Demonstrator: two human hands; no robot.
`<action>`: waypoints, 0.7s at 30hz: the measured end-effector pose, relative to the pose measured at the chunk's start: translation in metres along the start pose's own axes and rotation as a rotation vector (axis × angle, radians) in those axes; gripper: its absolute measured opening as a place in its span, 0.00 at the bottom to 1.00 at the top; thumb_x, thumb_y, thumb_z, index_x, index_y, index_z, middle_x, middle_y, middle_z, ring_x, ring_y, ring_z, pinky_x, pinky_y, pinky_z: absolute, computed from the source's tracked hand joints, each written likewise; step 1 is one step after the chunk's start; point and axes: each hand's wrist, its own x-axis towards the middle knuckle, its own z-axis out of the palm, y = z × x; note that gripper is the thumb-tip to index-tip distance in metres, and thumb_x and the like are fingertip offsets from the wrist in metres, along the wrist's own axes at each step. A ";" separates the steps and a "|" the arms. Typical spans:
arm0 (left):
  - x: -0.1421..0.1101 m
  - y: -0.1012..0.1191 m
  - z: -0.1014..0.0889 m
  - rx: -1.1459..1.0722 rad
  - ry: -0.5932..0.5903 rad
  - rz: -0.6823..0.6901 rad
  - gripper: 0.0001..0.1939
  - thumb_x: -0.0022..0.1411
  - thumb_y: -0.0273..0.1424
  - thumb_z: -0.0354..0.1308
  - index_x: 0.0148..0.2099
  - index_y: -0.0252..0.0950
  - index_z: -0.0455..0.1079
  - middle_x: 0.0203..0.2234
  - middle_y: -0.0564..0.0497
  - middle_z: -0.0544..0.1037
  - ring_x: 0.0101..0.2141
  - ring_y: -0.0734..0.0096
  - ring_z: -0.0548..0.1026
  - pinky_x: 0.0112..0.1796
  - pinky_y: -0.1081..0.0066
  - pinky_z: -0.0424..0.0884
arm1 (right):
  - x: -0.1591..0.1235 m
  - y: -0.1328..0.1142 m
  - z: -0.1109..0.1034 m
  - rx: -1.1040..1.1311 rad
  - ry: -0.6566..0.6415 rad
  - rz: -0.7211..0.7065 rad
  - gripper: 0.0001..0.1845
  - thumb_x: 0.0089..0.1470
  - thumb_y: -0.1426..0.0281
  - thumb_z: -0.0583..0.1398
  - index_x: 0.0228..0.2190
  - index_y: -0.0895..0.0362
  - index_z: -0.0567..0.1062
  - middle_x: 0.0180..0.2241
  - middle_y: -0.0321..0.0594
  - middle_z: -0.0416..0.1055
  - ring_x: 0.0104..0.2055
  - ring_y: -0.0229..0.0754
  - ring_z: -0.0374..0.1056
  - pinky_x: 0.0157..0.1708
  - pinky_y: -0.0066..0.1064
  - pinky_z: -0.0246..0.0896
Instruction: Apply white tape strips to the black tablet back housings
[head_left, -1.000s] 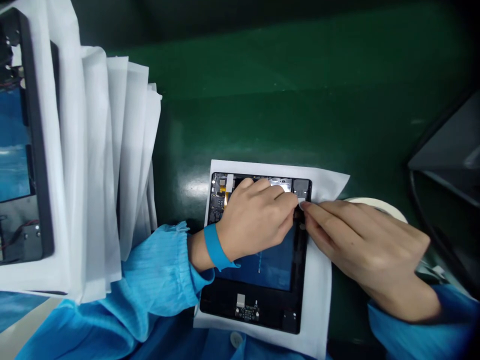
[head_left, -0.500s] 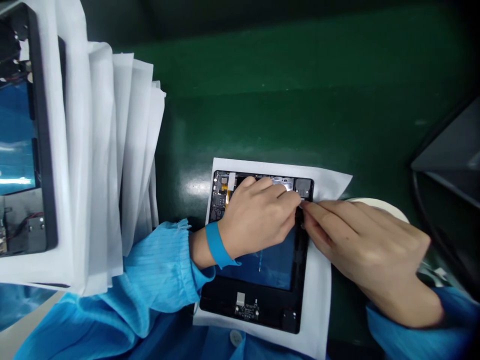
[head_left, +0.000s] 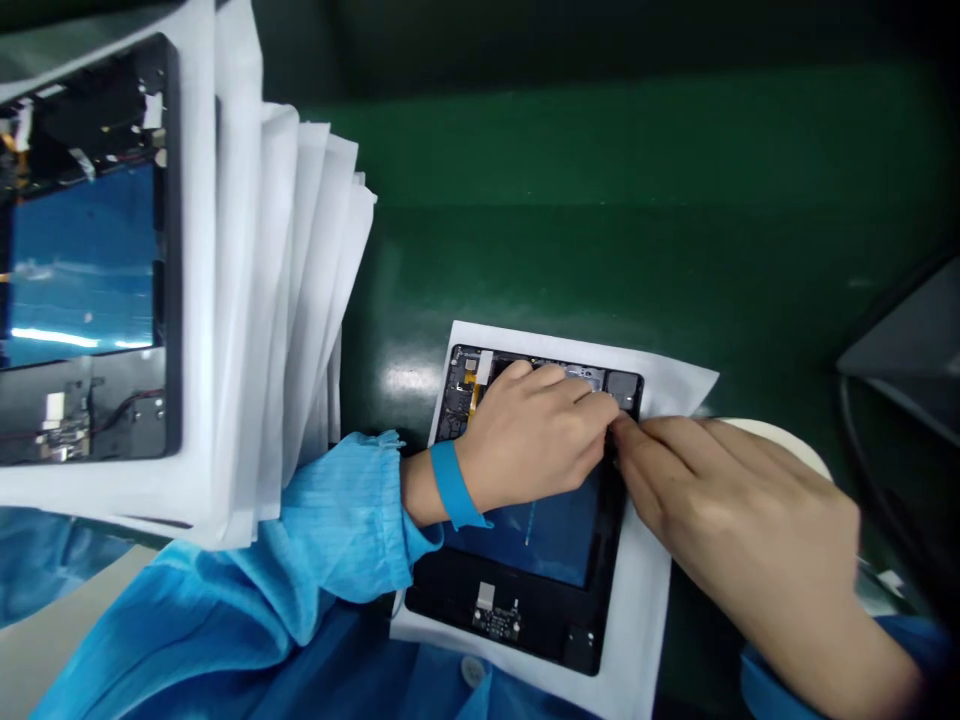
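Observation:
An opened tablet (head_left: 525,620), its circuit boards and blue inner panel exposed, lies on a white foam sleeve (head_left: 637,620) in front of me. My left hand (head_left: 536,430), with a blue band at the wrist, reaches across the tablet's upper part, fingers curled. At the tablet's upper right edge, the fingertips of my right hand (head_left: 735,510) are pinched together and meet those of my left. Whatever lies between the fingertips is hidden or too small to make out. A small circuit board (head_left: 496,622) shows near the tablet's lower edge.
To the left rises a stack of white foam sleeves (head_left: 300,290) with another opened tablet (head_left: 169,300) on top. A cream-coloured roll (head_left: 780,440) sits partly behind my right hand. A dark grey object (head_left: 907,350) and a black cable (head_left: 862,480) are at the right.
The view has shifted, so more of the stacked tablet shows at left. Both hands stay together at the tablet's upper right edge, my right hand slightly turned.

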 end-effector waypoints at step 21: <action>-0.128 0.017 -0.088 -1.158 -0.099 -0.970 0.20 0.65 0.37 0.61 0.58 0.39 0.71 0.49 0.43 0.79 0.46 0.62 0.79 0.44 0.62 0.77 | -0.038 -0.005 0.010 0.136 0.088 0.059 0.37 0.63 0.65 0.56 0.66 0.70 0.53 0.37 0.50 0.73 0.39 0.51 0.70 0.42 0.41 0.67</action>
